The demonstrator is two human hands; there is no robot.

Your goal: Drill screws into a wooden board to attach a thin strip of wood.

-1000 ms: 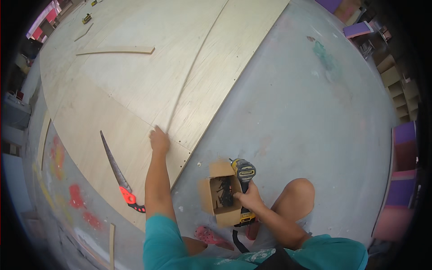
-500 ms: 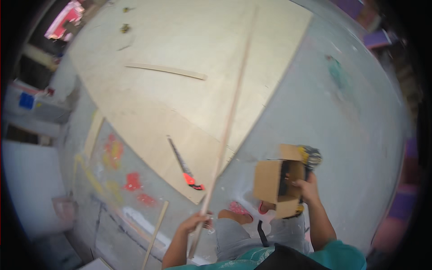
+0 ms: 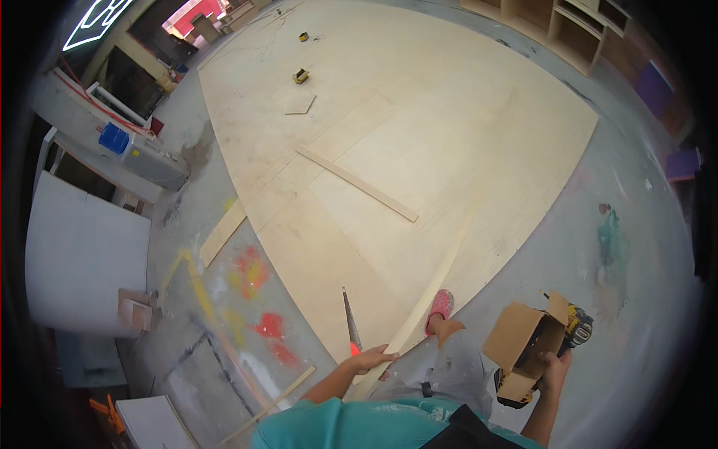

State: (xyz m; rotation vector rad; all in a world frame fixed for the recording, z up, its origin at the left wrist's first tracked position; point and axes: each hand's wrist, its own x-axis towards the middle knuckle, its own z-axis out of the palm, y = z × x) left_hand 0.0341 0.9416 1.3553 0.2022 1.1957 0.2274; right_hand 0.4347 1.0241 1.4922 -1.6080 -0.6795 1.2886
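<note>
My left hand (image 3: 372, 361) is closed round a long, thin wooden strip (image 3: 428, 299), which slants up and away over the plywood sheet (image 3: 479, 142). My right hand (image 3: 555, 367) grips an open cardboard box (image 3: 516, 333), its flaps spread, together with a yellow-and-black cordless drill (image 3: 580, 327). The drill is pressed against the box's far side and partly hidden by it; dark contents inside the box are hard to make out. Just beyond my left hand lies a handsaw (image 3: 350, 318) with a red handle, partly covered by my arm.
On the plywood lie a shorter wood strip (image 3: 359, 183) and a small yellow-and-black tool (image 3: 301, 76). A board offcut (image 3: 223, 232) rests by the left edge. My foot in a pink clog (image 3: 442, 303) is on the sheet. Wooden shelving (image 3: 576, 37) stands at the far right.
I have stepped forward onto the plywood, and more of the far room shows. The strip and box are still held; the box has shifted right and lower in view.
</note>
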